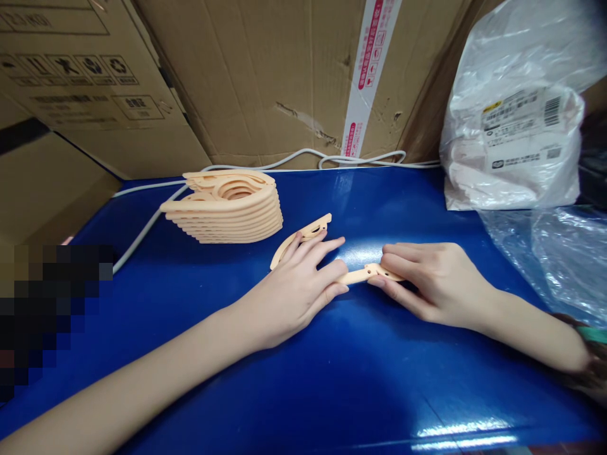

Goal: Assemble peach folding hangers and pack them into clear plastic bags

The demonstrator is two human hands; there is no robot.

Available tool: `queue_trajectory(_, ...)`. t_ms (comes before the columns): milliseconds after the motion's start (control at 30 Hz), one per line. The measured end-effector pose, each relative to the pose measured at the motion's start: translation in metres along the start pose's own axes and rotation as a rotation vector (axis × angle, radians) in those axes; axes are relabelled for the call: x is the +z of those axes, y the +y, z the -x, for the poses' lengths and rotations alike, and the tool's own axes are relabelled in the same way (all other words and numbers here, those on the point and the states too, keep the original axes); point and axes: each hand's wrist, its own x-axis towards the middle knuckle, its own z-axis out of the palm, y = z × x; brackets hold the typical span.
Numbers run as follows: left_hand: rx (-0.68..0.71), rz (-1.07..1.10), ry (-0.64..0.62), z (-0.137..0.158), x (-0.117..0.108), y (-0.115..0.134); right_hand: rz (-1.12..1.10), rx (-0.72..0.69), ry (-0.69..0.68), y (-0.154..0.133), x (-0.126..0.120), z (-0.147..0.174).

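Between my two hands lies a narrow peach plastic piece with small holes, which looks like part of a folding clothes hanger (356, 277). My left hand (298, 287) pinches its left end between thumb and index finger, the other fingers spread forward. Those fingers rest over a curved peach hanger arm (322, 224); whether it joins the pinched piece is hidden under the hand. At the right end, my right hand (431, 278) is closed on the piece with thumb below and fingers above. Further back on the left stands a neat stack of folded peach hangers (227, 218).
The table (303, 392) has a glossy blue surface. Cardboard boxes (265, 76) wall off its back and left. A white cable (303, 155) runs along the back edge. At the right stands a labelled plastic bag (516, 145), with clear film (559, 253) before it.
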Motion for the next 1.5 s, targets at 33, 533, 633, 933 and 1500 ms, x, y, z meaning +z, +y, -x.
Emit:
queue_trajectory(33,0.001,0.001,0.003,0.0001,0.0,0.0,-0.001,0.0,0.001,0.0001,0.0,0.0)
queue_trajectory(533,0.003,-0.006,-0.009,-0.0008,0.001,-0.0008,0.128,-0.042,0.039,-0.0006,0.0008,0.0011)
queue_trajectory(633,0.003,-0.003,-0.01,-0.0003,0.0007,-0.001,0.151,-0.048,0.043,-0.0006,0.0009,0.0009)
queue_trajectory(933,0.008,-0.015,-0.009,-0.0022,0.0011,-0.0006,0.208,-0.084,0.09,-0.0011,0.0025,0.0)
queue_trajectory(1500,0.022,-0.019,-0.022,-0.0005,0.0005,-0.0005,0.247,-0.106,0.156,-0.001,0.0018,-0.0001)
